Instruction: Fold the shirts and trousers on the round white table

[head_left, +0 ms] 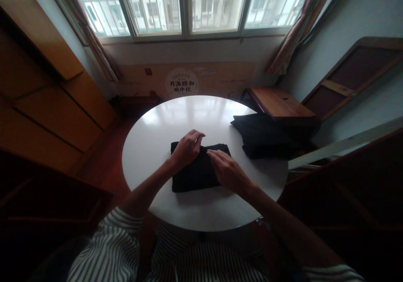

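A black folded cloth lies as a flat rectangle on the round white table. Its exact kind cannot be made out. My left hand is over its far edge, fingers stretched to the right and slightly bent, thumb a little below them, with no cloth visibly gripped. Across the right part of the cloth rests my right hand, fingers extended together and tips at the far edge near the middle. Both hands' fingertips are close but apart. The undersides of the fingers are hidden.
A second black cloth pile lies at the table's right edge, partly overhanging it. Behind it stands a brown wooden stool. Wooden cabinets line the left side, and a printed cardboard panel is under the barred window.
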`<state>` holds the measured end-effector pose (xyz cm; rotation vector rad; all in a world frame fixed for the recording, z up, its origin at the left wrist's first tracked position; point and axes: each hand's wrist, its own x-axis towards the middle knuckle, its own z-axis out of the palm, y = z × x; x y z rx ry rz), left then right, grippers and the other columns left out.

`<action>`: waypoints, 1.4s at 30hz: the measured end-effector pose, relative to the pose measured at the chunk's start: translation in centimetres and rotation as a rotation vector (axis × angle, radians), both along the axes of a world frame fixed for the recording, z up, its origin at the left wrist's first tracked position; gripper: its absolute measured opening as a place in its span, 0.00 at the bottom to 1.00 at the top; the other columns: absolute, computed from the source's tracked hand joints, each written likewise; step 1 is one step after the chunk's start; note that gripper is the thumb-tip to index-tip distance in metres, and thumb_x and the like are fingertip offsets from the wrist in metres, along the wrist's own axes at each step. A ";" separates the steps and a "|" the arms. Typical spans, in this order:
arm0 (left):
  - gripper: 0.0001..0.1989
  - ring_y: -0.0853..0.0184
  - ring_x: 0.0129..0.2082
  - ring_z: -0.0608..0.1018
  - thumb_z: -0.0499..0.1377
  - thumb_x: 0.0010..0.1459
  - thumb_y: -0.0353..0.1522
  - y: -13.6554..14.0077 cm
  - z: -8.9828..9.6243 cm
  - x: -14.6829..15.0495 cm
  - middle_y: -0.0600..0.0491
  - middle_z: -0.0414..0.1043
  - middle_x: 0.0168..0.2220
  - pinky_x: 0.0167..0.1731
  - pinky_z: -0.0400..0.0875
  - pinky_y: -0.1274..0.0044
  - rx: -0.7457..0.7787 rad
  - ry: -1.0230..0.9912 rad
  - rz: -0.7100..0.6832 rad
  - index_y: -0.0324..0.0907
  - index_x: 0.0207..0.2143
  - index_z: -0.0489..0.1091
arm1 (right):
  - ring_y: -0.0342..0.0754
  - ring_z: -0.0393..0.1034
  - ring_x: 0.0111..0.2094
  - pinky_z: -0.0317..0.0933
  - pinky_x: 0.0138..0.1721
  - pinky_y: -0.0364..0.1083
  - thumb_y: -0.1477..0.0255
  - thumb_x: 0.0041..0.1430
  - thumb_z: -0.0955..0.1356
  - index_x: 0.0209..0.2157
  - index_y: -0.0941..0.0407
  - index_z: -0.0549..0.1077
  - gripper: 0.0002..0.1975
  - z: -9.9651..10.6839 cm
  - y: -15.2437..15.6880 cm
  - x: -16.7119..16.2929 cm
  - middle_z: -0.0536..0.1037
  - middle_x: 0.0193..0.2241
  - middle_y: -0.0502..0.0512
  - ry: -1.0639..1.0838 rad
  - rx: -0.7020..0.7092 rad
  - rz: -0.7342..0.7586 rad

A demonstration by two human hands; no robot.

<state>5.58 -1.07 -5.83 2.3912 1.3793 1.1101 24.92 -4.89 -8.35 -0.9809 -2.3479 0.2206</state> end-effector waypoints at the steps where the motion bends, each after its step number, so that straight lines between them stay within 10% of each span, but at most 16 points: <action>1: 0.15 0.62 0.47 0.77 0.47 0.68 0.28 -0.9 -0.1 -0.3 0.44 0.74 0.46 0.52 0.70 0.69 -0.020 0.090 -0.001 0.37 0.49 0.72 | 0.57 0.63 0.61 0.56 0.62 0.61 0.74 0.69 0.55 0.65 0.59 0.63 0.25 -0.1 0.2 -0.4 0.69 0.60 0.64 -0.076 -0.012 0.080; 10: 0.27 0.52 0.70 0.50 0.46 0.70 0.42 -4.1 -6.9 -5.9 0.45 0.48 0.70 0.63 0.53 0.52 -0.237 0.423 0.077 0.47 0.69 0.51 | 0.58 0.48 0.68 0.46 0.65 0.65 0.58 0.71 0.56 0.68 0.53 0.57 0.29 -4.6 4.3 1.9 0.56 0.68 0.60 -0.318 -0.138 -0.118; 16: 0.27 0.54 0.69 0.54 0.52 0.68 0.42 -7.8 -4.3 -7.2 0.43 0.56 0.67 0.64 0.53 0.53 -0.124 0.481 -0.120 0.44 0.65 0.58 | 0.62 0.47 0.69 0.44 0.64 0.70 0.66 0.70 0.56 0.65 0.61 0.61 0.26 -3.4 2.9 2.6 0.56 0.67 0.67 -0.250 -0.031 -0.230; 22: 0.24 0.55 0.62 0.68 0.54 0.65 0.31 -10.3 -5.6 -8.4 0.41 0.66 0.61 0.60 0.65 0.58 0.038 0.549 -0.317 0.41 0.63 0.61 | 0.61 0.51 0.67 0.49 0.66 0.62 0.57 0.64 0.65 0.64 0.61 0.63 0.33 -1.6 -2.0 1.1 0.62 0.65 0.67 -0.262 0.075 0.266; 28: 0.19 0.64 0.48 0.78 0.51 0.67 0.26 -8.0 -2.5 -6.4 0.45 0.76 0.47 0.53 0.73 0.67 0.309 0.393 -0.385 0.40 0.59 0.63 | 0.62 0.64 0.60 0.60 0.58 0.60 0.73 0.59 0.67 0.65 0.59 0.60 0.32 -2.0 -2.0 -1.2 0.68 0.61 0.68 -0.185 -0.036 0.220; 34: 0.17 0.60 0.54 0.73 0.59 0.64 0.35 -4.8 2.9 -4.9 0.47 0.72 0.52 0.57 0.67 0.61 0.361 -0.061 0.029 0.45 0.55 0.65 | 0.52 0.75 0.42 0.68 0.43 0.49 0.70 0.62 0.66 0.58 0.55 0.68 0.23 3.6 0.5 -0.4 0.80 0.43 0.56 0.377 -0.459 0.211; 38: 0.19 0.58 0.55 0.73 0.58 0.64 0.45 -1.9 1.5 -6.2 0.46 0.72 0.52 0.57 0.65 0.62 0.086 -0.543 0.184 0.43 0.50 0.68 | 0.51 0.75 0.39 0.68 0.43 0.49 0.66 0.53 0.74 0.53 0.55 0.72 0.25 6.3 1.7 1.4 0.80 0.39 0.52 0.775 -0.879 0.180; 42: 0.30 0.57 0.45 0.78 0.50 0.62 0.55 -0.2 -2.2 -6.7 0.44 0.77 0.43 0.45 0.71 0.67 -0.684 -1.075 -0.024 0.39 0.46 0.72 | 0.51 0.77 0.35 0.70 0.42 0.50 0.67 0.47 0.76 0.53 0.52 0.72 0.29 7.0 1.6 2.5 0.81 0.36 0.51 1.077 -1.139 0.029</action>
